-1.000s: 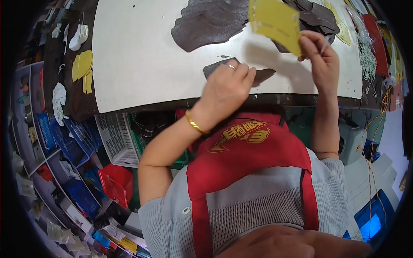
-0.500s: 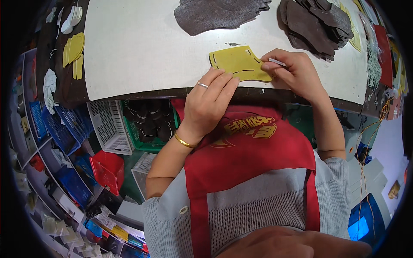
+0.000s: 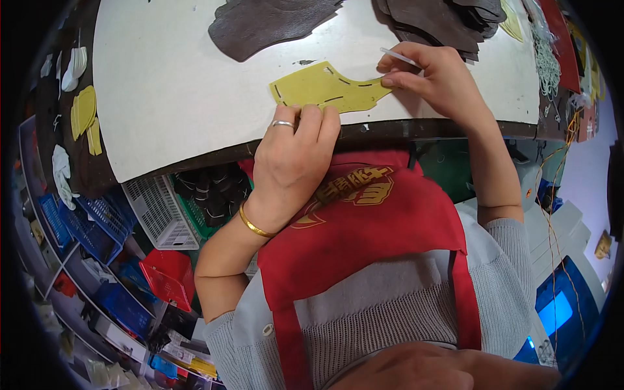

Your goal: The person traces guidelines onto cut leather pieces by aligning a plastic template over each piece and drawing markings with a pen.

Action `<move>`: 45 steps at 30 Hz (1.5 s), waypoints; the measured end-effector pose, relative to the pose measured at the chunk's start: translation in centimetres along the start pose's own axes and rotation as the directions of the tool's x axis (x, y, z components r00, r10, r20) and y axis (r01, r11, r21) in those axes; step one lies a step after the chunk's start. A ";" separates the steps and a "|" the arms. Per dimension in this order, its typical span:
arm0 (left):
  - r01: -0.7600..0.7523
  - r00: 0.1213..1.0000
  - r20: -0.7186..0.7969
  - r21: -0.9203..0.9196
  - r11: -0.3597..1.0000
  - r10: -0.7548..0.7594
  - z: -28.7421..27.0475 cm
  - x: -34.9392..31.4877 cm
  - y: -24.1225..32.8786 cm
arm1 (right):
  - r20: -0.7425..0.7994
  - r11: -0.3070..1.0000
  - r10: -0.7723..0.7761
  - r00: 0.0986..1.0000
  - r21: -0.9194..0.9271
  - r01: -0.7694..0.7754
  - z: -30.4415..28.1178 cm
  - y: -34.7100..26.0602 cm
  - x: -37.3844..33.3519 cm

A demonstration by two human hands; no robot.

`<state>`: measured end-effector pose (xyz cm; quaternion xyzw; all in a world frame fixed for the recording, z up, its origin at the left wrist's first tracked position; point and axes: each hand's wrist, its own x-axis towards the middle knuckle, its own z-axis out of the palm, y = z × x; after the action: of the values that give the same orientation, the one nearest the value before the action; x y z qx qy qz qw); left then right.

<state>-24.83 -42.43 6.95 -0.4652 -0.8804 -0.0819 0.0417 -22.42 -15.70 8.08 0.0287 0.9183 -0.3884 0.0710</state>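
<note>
A flat yellow pattern piece (image 3: 309, 90) with dark dashed slots along its edges lies at the near edge of the white tabletop. The fingers of my left hand (image 3: 292, 153) are bent over its lower left edge, the thumb hidden. My right hand (image 3: 442, 81) pinches the narrow right tip between thumb and finger. The same hand carries a slim whitish pen-like stick (image 3: 400, 57), which slants up to the left, away from the piece. Whether anything lies beneath the pattern piece cannot be told.
Dark brown leather pieces (image 3: 266, 26) lie at the far middle, with another stack (image 3: 435, 26) at the far right. Yellow shapes (image 3: 83, 112) and white gloves (image 3: 62, 172) rest at the left. Pale green cords (image 3: 546, 68) hang at the right; crates (image 3: 156, 211) stand below.
The pattern piece has shifted left and now shows its long narrow right end. My right hand has moved from its side to that tip. The whole view has also shifted.
</note>
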 end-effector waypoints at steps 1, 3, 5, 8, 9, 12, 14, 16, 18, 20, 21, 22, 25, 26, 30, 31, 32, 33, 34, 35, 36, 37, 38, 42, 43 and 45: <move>-0.006 1.000 -0.001 -0.003 1.000 0.006 -0.1 0.2 0.1 | -0.036 0.999 -0.043 0.998 -0.017 0.042 0.4 0.1 -0.2; -0.071 0.995 -0.063 0.001 0.998 0.071 -0.1 0.5 0.2 | -0.064 0.993 -0.069 0.996 -0.100 0.063 0.6 0.0 -0.8; -0.081 0.996 -0.030 0.005 0.997 0.081 -0.2 0.5 0.5 | -0.107 0.963 -0.174 0.979 -0.227 0.147 1.1 0.5 -1.1; -0.119 0.992 -0.038 0.016 0.993 0.120 0.2 0.7 1.0 | -0.267 0.890 -0.364 0.893 -0.383 0.248 0.7 0.7 -0.4; -0.155 0.985 -0.078 0.021 0.988 0.156 0.6 0.8 1.2 | -0.309 0.898 -0.320 0.896 -0.399 0.183 0.2 0.3 -0.2; -0.138 0.977 -0.148 0.100 0.985 0.152 1.7 0.7 2.9 | -0.282 0.830 -0.495 0.822 -0.434 0.351 -0.8 -2.0 1.0; -0.121 0.983 -0.121 0.147 0.982 0.139 1.8 0.5 3.2 | -0.225 0.800 -0.534 0.815 -0.447 0.401 0.1 -3.1 1.9; -0.119 0.972 -0.192 0.112 0.987 0.139 2.5 0.3 3.6 | -0.040 0.873 -0.474 0.880 -0.155 0.463 1.8 -4.8 2.5; -0.121 0.966 -0.215 0.118 0.986 0.144 2.7 -0.1 3.6 | 0.057 0.895 -0.445 0.894 -0.007 0.446 3.3 -6.5 3.4; -0.130 0.968 -0.211 0.030 0.991 0.134 3.1 -0.4 3.8 | 0.369 0.856 -0.459 0.809 -0.061 0.513 4.4 -7.4 4.6; -0.117 0.974 -0.193 0.014 0.993 0.117 3.0 -0.5 3.9 | 0.368 0.825 -0.470 0.802 -0.141 0.548 4.7 -7.9 5.1; -0.113 0.974 -0.193 0.013 0.993 0.114 2.8 -0.4 4.0 | 0.371 0.824 -0.470 0.801 -0.141 0.549 5.2 -7.9 5.5; -0.076 0.982 -0.171 0.004 0.997 0.075 2.8 0.0 4.2 | 0.013 0.726 -0.667 0.745 -0.210 0.654 6.6 -7.1 7.5; -0.058 0.979 -0.192 0.044 0.997 0.066 3.0 0.2 4.2 | 0.016 0.725 -0.669 0.744 -0.211 0.656 6.3 -7.1 7.3; -0.066 0.969 -0.238 0.006 0.998 0.065 3.1 0.1 4.2 | 0.154 0.806 -0.548 0.823 -0.168 0.568 3.7 -6.7 4.7; -0.068 0.969 -0.238 0.004 0.998 0.067 3.0 0.0 4.2 | 0.167 0.777 -0.580 0.798 -0.182 0.603 4.0 -6.0 4.1; -0.060 0.978 -0.200 0.012 0.998 0.061 2.9 -0.2 4.3 | 0.179 0.746 -0.611 0.771 -0.196 0.636 4.1 -5.6 3.6; -0.053 0.985 -0.162 0.021 0.998 0.056 2.9 -0.2 4.4 | 0.209 0.725 -0.609 0.765 -0.244 0.644 3.7 -5.5 3.2; -0.058 0.984 -0.165 0.019 0.998 0.061 3.1 0.0 4.2 | 0.208 0.727 -0.605 0.768 -0.249 0.640 3.1 -5.1 2.9; -0.052 0.974 -0.216 0.058 0.997 0.064 3.3 0.3 4.1 | 0.178 0.721 -0.597 0.782 -0.309 0.620 2.5 -4.8 2.6; -0.043 0.961 -0.268 0.097 0.994 0.068 3.4 0.5 4.0 | 0.147 0.713 -0.590 0.794 -0.366 0.598 1.8 -4.5 2.3; -0.051 0.960 -0.271 0.093 0.994 0.075 3.2 0.8 3.9 | 0.126 0.744 -0.562 0.818 -0.356 0.566 0.7 -4.5 1.9; -0.045 0.958 -0.276 0.114 0.992 0.075 2.9 1.0 3.8 | 0.123 0.746 -0.556 0.822 -0.362 0.559 0.5 -4.3 1.9; -0.040 0.979 -0.189 0.199 0.979 0.078 1.9 2.0 4.1 | -0.117 0.910 -0.412 0.904 -0.009 0.414 1.5 -3.2 3.0; -0.045 0.978 -0.188 0.200 0.979 0.084 1.8 2.1 4.2 | -0.095 0.901 -0.431 0.897 -0.102 0.422 2.3 -2.8 3.4; -0.052 0.994 -0.086 0.159 0.986 0.066 1.5 2.4 4.3 | -0.044 0.873 -0.441 0.896 -0.254 0.417 2.4 -3.1 3.3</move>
<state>-22.62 -37.86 6.25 -0.4823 -0.8671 -0.0321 0.1205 -25.79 -19.55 8.14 -0.1652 0.9438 -0.2796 -0.0606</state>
